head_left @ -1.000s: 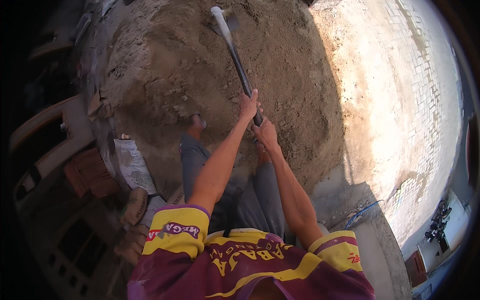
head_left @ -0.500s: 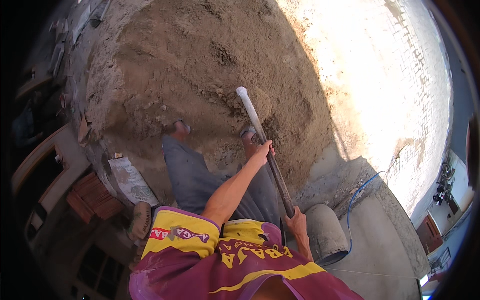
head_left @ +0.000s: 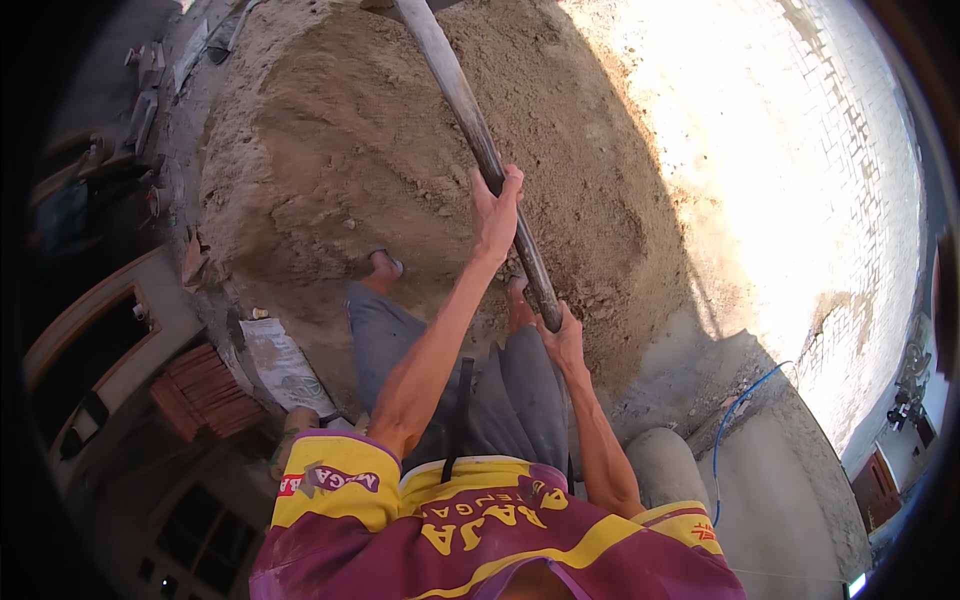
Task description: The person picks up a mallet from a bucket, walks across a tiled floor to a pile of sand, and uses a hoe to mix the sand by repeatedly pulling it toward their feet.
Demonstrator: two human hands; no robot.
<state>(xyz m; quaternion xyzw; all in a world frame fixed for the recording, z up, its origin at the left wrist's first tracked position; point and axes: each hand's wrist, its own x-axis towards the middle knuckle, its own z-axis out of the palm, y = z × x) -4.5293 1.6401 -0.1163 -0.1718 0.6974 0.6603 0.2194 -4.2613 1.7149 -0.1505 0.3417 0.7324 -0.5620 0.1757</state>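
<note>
The left hand (head_left: 495,215) is clamping its grip around a long handle (head_left: 458,95), and the right hand (head_left: 565,337) is clamping lower, at the handle's near end; this spacing is presumably giving leverage and control of tilt. The handle is slanting up over brown soil (head_left: 330,150), its far end running out at the top, where a dark edge (head_left: 385,6) is showing, too cropped to identify. The left foot (head_left: 385,268) and right foot (head_left: 520,295) are standing apart on that soil, probably for balance. Leftward, a white sack (head_left: 282,360) is lying near a reddish stack (head_left: 207,395), seemingly set aside from the stance. Rightward, a grey rounded object (head_left: 665,468) is resting partly hidden, and a blue hose or cable (head_left: 735,415) is curving past, likely kept from underfoot. Beyond, sunlit paving (head_left: 850,160) is bordering the shaded ground
</note>
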